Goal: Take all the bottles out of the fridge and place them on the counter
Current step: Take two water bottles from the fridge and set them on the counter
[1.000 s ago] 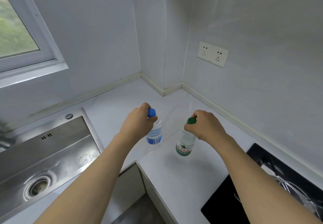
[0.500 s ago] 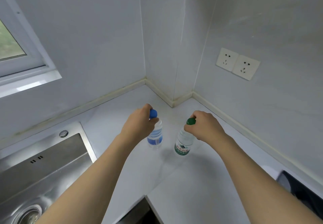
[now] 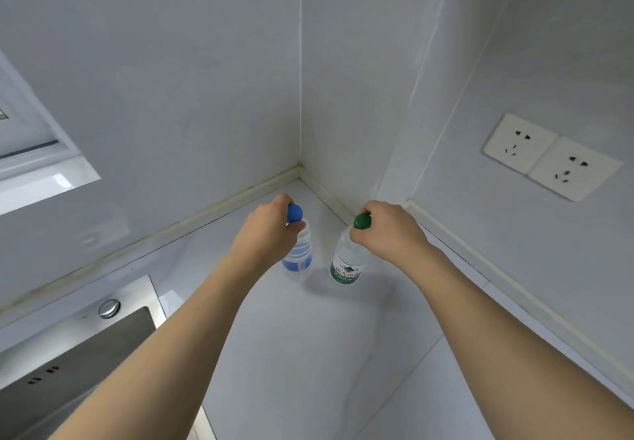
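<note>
Two small clear water bottles stand close together near the inner corner of the white counter (image 3: 308, 330). My left hand (image 3: 267, 234) grips the neck of the blue-capped bottle (image 3: 300, 254), which has a blue label. My right hand (image 3: 387, 230) grips the neck of the green-capped bottle (image 3: 346, 264), which has a green and white label. Both bottles are upright, and their bases look to be at the counter surface; whether they touch it I cannot tell. The fridge is out of view.
A steel sink (image 3: 68, 371) with a round button lies at the lower left. Two white wall sockets (image 3: 549, 158) sit on the right wall. A window frame (image 3: 37, 165) is at the left. Walls close in the corner behind the bottles.
Both hands carried the bottles further toward the wall corner. The view tilted up and to the right, so the black hob has left the frame and less of the sink shows.
</note>
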Demonstrator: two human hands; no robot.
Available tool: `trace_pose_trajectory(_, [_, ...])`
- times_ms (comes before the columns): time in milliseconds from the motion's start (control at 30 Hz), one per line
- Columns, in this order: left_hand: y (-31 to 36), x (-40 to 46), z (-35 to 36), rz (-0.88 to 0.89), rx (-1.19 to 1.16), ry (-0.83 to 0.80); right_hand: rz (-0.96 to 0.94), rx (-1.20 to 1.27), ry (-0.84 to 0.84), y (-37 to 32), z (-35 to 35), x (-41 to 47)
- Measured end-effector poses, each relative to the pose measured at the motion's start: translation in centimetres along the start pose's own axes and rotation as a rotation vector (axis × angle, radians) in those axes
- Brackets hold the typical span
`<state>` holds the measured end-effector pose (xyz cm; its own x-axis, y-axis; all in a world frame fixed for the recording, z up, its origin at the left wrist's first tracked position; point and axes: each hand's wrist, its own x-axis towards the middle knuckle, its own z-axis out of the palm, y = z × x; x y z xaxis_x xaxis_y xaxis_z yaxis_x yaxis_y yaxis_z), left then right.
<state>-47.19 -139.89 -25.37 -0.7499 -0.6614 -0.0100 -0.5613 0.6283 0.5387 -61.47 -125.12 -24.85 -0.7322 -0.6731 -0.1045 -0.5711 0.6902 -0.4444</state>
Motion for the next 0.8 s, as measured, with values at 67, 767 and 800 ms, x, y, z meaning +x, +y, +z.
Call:
trace_pose_trajectory(67, [-0.7,1.8,0.0,-0.006,-0.010,0.001,-0.011,-0.008,-0.007,-0.5,0.6,2.3])
trace_pose_trajectory(767, [-6.6,20.8,0.3,-0.005,-0.018,0.050,-0.165,-0.094,-0.107,-7.5,4.2,25.2])
trace_pose_trajectory(800, [-6.6,21.2,0.5,-0.003,-0.021,0.053,-0.172,-0.097,-0.103,-7.7,4.3,25.8])
